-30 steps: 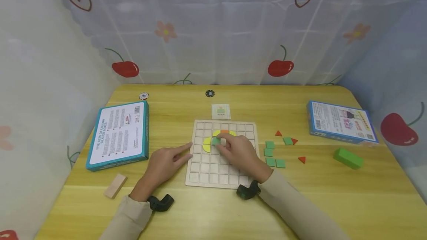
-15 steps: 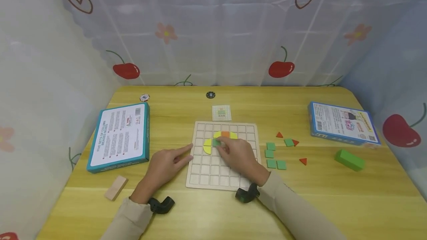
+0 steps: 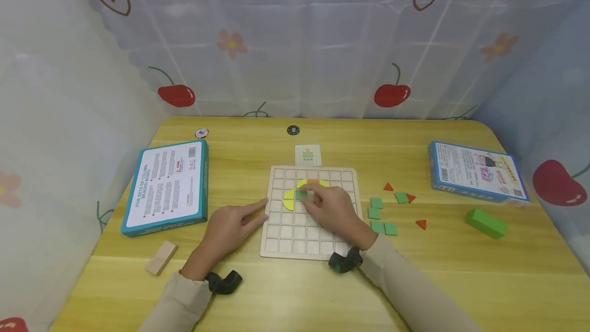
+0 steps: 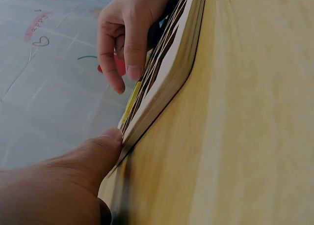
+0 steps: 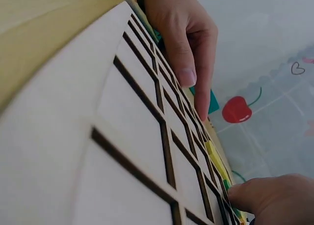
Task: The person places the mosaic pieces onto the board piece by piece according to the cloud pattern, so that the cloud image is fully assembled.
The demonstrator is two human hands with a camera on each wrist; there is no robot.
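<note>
A wooden grid board (image 3: 295, 234) lies at the table's centre. Yellow curved pieces (image 3: 288, 200) and an orange piece (image 3: 313, 182) sit in its upper cells. A green square tile (image 3: 299, 194) lies among them. My right hand (image 3: 322, 204) is over the board, its fingertips touching that tile's right side. The right wrist view shows one fingertip (image 5: 245, 193) against the green tile (image 5: 227, 184). My left hand (image 3: 239, 219) rests on the table, its straight index finger touching the board's left edge. In the left wrist view a left fingertip (image 4: 105, 139) meets the board's rim (image 4: 171, 72).
A teal box (image 3: 168, 186) lies at the left and a blue box (image 3: 477, 170) at the right. Loose green squares (image 3: 380, 214), red triangles (image 3: 420, 224) and a green block (image 3: 486, 223) lie right of the board. A wooden block (image 3: 161, 257) is front left, a card (image 3: 308, 155) behind the board.
</note>
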